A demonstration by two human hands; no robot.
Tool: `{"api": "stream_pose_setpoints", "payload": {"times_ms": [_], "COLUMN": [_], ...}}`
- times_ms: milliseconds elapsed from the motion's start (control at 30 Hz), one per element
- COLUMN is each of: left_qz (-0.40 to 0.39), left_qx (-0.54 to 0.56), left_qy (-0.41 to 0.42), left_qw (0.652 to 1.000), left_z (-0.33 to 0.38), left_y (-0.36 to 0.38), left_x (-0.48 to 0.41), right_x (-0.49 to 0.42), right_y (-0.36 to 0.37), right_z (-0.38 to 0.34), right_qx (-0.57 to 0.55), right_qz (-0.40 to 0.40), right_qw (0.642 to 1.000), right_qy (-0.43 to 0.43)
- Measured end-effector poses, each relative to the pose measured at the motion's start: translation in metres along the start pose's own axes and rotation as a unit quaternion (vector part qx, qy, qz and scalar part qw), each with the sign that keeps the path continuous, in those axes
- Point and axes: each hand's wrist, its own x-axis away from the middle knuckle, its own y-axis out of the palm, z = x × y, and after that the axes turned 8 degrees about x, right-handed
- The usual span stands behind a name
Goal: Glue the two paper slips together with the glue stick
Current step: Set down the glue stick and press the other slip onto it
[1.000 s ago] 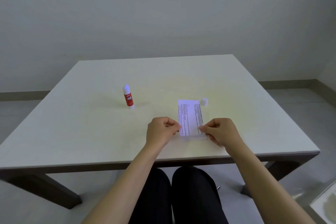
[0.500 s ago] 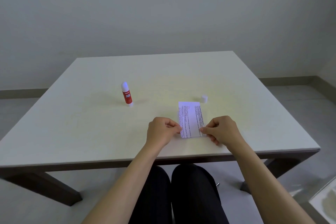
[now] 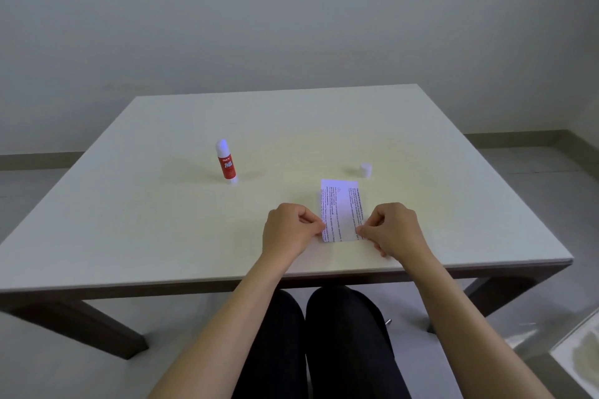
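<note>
Two printed white paper slips point(image 3: 342, 208) lie stacked, slightly offset, on the pale table point(image 3: 162, 220) near its front edge. My left hand point(image 3: 289, 229) pinches their lower left edge, and my right hand point(image 3: 393, 227) pinches the lower right edge. The red and white glue stick point(image 3: 226, 162) stands upright, uncapped, well to the left and farther back. Its small white cap point(image 3: 365, 170) sits just beyond the slips' upper right corner.
The table's front edge runs right below my hands. My knees in dark trousers point(image 3: 324, 334) show under it. A grey wall stands behind the table, and a light object point(image 3: 577, 356) lies on the floor at lower right.
The slips have shifted slightly toward me and away from the cap, with both hands still pinching their sides. The glue stick and cap have stayed put.
</note>
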Motion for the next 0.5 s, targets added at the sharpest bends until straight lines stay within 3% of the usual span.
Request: {"api": "stream_pose_setpoints", "payload": {"times_ms": [233, 367, 500], "left_qz": [0.01, -0.114, -0.211], "left_qx": [-0.153, -0.265, -0.314], "left_qy": [0.114, 0.202, 0.158], "left_qw": [0.982, 0.936, 0.912], "left_z": [-0.004, -0.006, -0.012], "left_y": [0.004, -0.009, -0.023], "left_x": [-0.003, -0.018, -0.032], "right_x": [-0.001, -0.005, -0.011], "right_y": [0.001, -0.005, -0.008], "right_z": [-0.003, -0.007, -0.01], "right_qx": [0.048, 0.079, 0.101], "right_qz": [-0.015, -0.053, -0.084], "right_qw": [0.997, 0.994, 0.99], "right_qy": [-0.05, -0.058, -0.051]}}
